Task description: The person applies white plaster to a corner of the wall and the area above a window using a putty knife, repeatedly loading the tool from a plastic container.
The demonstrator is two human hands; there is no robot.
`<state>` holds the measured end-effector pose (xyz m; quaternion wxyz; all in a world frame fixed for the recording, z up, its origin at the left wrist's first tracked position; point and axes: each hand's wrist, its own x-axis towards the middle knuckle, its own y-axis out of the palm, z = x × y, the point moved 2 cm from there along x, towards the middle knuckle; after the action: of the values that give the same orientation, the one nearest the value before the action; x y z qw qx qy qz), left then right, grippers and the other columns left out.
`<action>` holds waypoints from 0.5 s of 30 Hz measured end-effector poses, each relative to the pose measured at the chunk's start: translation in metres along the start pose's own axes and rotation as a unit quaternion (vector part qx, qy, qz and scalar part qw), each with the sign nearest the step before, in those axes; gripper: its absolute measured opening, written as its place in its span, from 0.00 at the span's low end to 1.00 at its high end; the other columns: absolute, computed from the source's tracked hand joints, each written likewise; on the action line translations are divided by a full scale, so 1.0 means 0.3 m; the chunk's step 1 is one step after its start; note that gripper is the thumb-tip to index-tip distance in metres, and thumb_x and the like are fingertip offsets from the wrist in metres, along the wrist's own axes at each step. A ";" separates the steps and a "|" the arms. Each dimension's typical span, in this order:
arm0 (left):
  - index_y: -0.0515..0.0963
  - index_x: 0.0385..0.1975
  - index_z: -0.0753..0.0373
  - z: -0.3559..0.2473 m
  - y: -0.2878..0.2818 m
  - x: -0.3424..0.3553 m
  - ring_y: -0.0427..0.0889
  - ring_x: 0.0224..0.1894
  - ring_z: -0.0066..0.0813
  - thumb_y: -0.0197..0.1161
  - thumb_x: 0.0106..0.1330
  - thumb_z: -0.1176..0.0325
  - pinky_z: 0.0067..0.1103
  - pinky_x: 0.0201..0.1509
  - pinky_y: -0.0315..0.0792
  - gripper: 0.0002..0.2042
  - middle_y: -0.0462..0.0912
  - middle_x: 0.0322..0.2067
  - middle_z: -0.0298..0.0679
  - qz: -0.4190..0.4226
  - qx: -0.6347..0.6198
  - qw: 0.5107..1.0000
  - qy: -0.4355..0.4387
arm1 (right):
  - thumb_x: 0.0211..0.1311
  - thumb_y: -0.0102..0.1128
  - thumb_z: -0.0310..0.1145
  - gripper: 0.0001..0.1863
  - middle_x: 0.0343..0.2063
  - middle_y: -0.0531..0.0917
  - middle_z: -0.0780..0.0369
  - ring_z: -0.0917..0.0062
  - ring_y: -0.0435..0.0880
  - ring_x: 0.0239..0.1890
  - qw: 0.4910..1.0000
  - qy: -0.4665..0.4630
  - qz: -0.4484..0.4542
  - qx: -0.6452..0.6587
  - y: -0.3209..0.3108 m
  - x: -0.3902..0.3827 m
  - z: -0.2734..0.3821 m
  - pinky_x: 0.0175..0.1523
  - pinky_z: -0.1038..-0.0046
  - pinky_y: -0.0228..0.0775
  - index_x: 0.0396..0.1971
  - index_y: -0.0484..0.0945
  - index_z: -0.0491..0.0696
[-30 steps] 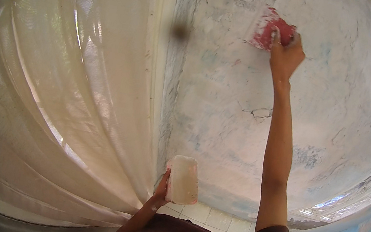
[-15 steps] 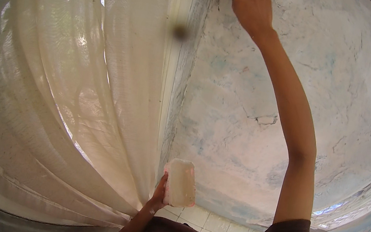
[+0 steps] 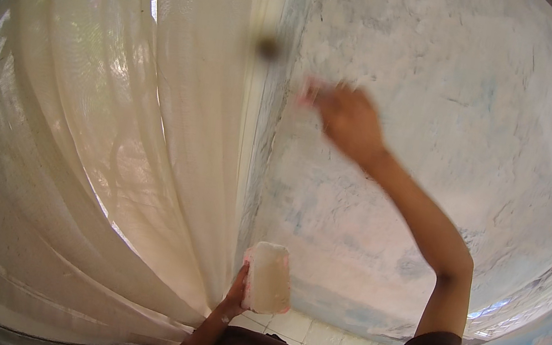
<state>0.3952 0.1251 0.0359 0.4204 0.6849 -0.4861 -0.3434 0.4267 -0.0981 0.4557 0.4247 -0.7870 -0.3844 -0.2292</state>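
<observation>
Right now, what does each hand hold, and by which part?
The left hand grips a pale container by its lower left side. The right hand is blurred; its hold cannot be told.

your right hand (image 3: pixel 346 115) blurred, raised at plaster wall (image 3: pixel 458 115) | left hand (image 3: pixel 231 304) grips pale container (image 3: pixel 266 277) | curtain (image 3: pixel 114 147) left

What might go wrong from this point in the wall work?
1. The right hand sweeps its small pinkish tool close to the sheer white curtain; a stray stroke could smear or snag the fabric.
2. The left hand grips the pale block only from one side, so it may slip.
3. The wall plaster looks cracked and patchy; pressure might flake more off.
</observation>
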 end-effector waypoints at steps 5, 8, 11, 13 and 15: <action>0.57 0.75 0.55 0.008 0.021 0.007 0.71 0.69 0.38 0.41 0.79 0.40 0.38 0.72 0.68 0.33 0.68 0.70 0.41 -0.069 -0.001 0.997 -0.020 | 0.61 0.61 0.28 0.13 0.49 0.86 0.61 0.62 0.84 0.47 0.976 0.056 -0.106 -0.183 -0.222 0.429 -0.345 0.53 0.59 0.74 0.45 0.87 0.53; 0.58 0.75 0.55 0.014 0.044 -0.005 0.71 0.69 0.38 0.43 0.78 0.39 0.38 0.72 0.68 0.34 0.68 0.70 0.40 -0.104 0.028 0.994 -0.016 | 0.65 0.52 0.30 0.13 0.48 0.84 0.60 0.62 0.80 0.53 0.973 0.054 -0.119 -0.192 -0.132 0.467 -0.403 0.58 0.54 0.68 0.45 0.84 0.47; 0.58 0.75 0.54 0.050 -0.034 0.019 0.71 0.69 0.38 0.43 0.77 0.38 0.37 0.72 0.68 0.35 0.68 0.70 0.40 -0.058 -0.034 0.998 -0.019 | 0.62 0.60 0.30 0.12 0.43 0.83 0.57 0.62 0.82 0.46 0.980 0.005 -0.057 -0.189 0.047 0.303 -0.291 0.53 0.59 0.74 0.44 0.83 0.45; 0.57 0.75 0.55 0.049 -0.023 0.007 0.70 0.70 0.38 0.43 0.77 0.38 0.37 0.72 0.68 0.34 0.68 0.70 0.40 -0.024 -0.011 0.999 -0.027 | 0.60 0.61 0.34 0.16 0.42 0.81 0.58 0.63 0.79 0.50 0.987 -0.044 -0.083 -0.133 0.197 0.103 -0.136 0.58 0.60 0.73 0.46 0.83 0.44; 0.57 0.75 0.55 0.041 -0.001 -0.014 0.70 0.70 0.37 0.42 0.78 0.38 0.37 0.72 0.68 0.34 0.68 0.70 0.40 -0.030 -0.001 0.999 -0.027 | 0.60 0.59 0.35 0.23 0.45 0.81 0.59 0.64 0.77 0.54 0.989 -0.081 0.075 -0.100 0.298 -0.138 0.013 0.64 0.61 0.69 0.55 0.79 0.41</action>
<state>0.3832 0.1262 0.0309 0.3975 0.6892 -0.4764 -0.3743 0.4736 -0.1426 0.3812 0.3275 -0.8681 -0.3323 -0.1697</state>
